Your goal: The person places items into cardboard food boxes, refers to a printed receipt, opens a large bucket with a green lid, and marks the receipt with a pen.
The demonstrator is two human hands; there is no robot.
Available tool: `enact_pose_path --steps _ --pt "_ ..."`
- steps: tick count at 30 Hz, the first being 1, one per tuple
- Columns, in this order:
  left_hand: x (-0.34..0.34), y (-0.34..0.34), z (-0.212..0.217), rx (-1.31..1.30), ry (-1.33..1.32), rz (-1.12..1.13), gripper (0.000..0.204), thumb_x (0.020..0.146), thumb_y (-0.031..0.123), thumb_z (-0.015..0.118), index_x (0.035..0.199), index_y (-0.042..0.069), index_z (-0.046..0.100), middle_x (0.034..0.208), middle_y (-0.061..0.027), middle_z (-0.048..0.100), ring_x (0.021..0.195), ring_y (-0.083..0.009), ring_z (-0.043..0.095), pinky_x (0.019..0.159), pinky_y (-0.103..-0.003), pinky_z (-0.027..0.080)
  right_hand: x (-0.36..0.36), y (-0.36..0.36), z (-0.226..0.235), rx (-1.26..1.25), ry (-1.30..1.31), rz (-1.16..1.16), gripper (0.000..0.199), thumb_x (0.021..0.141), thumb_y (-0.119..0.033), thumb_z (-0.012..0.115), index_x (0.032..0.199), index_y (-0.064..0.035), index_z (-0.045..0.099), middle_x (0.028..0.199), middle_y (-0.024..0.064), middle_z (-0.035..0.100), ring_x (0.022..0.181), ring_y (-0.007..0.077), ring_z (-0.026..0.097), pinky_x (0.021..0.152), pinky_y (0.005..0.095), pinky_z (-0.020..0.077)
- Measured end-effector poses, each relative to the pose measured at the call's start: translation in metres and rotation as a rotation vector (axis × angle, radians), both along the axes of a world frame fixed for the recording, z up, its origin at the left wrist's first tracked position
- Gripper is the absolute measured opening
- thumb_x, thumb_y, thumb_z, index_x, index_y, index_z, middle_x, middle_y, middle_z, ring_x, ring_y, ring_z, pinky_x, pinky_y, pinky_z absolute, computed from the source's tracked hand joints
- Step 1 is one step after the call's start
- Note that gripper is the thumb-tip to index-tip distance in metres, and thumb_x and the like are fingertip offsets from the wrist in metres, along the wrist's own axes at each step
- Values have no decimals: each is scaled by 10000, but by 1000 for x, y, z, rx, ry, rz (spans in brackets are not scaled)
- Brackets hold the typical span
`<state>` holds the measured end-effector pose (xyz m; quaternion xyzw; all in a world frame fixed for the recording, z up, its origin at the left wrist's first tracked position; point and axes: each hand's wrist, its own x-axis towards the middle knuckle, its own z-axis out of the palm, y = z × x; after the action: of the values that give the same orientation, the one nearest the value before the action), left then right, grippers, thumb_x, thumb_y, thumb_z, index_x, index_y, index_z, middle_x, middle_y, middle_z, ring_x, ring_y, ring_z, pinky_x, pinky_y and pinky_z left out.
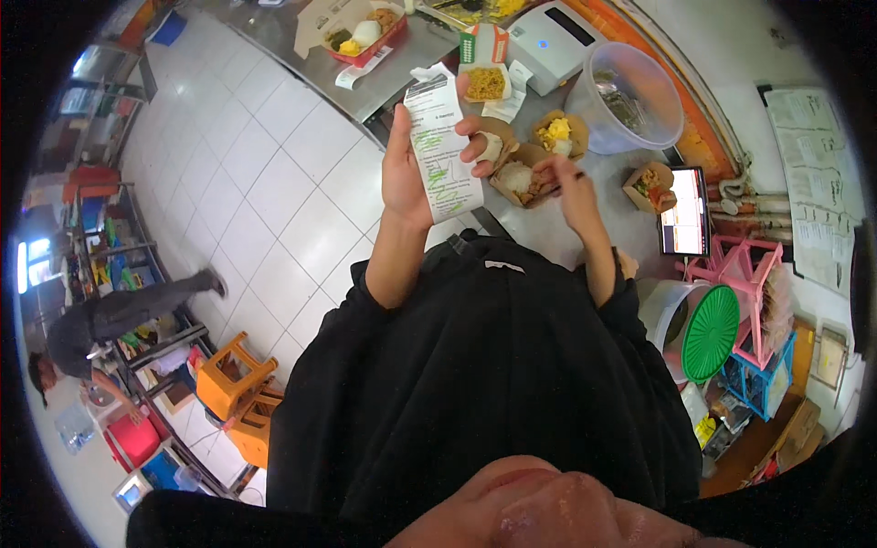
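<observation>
My left hand (402,187) holds up a long paper receipt (442,151) with green highlighter strokes, thumb on one side and fingers round the other. My right hand (579,196) is over the steel counter, its fingers drawn together at the right edge of an open cardboard box of rice and brown pieces of food (517,179). Whatever lies between those fingertips is too small to make out. Just beyond is a box with yellow egg and rice (557,133). Another rice box (491,146) is partly hidden behind my left fingers. Farther back stands a box of noodles (485,84).
A clear round tub (632,99) and a grey boxy machine (554,44) stand at the back right. One food box (649,188) sits beside a lit screen (685,212). A red meal box (367,44) is far left. Orange stools (230,376) and a walking person (110,320) are left.
</observation>
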<state>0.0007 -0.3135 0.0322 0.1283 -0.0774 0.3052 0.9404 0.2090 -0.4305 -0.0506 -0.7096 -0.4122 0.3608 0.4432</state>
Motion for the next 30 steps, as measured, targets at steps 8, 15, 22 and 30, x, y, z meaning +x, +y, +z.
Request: enact_pose_path --steps 8,15,22,30 --pt "1 -2 -3 -50 -74 33 621 948 519 260 1436 139 213 893 -22 389 752 -150 366 713 -351 347 -55 -1 136 430 391 180 391 937 -312 465 876 30 645 846 104 663 724 146 630 699 241 488" --pt "6 -9 -4 -42 -24 25 661 930 562 267 1419 118 255 893 -27 422 760 -164 409 720 -355 375 -76 5 132 382 -41 280 80 778 -37 640 843 10 640 768 69 671 677 99 627 624 226 481" --pt "9 -14 -8 -74 -33 -5 664 929 558 281 1419 111 253 892 -30 421 753 -164 399 708 -347 374 -72 -1 134 321 -24 204 60 779 -56 638 794 0 625 707 50 647 623 77 591 581 223 456" --pt "11 -14 -11 -108 -45 -33 656 928 556 289 1418 121 255 892 -30 421 748 -164 402 709 -352 374 -63 -12 130 400 27 185 105 842 -93 605 844 11 613 767 82 646 669 110 609 629 234 474"
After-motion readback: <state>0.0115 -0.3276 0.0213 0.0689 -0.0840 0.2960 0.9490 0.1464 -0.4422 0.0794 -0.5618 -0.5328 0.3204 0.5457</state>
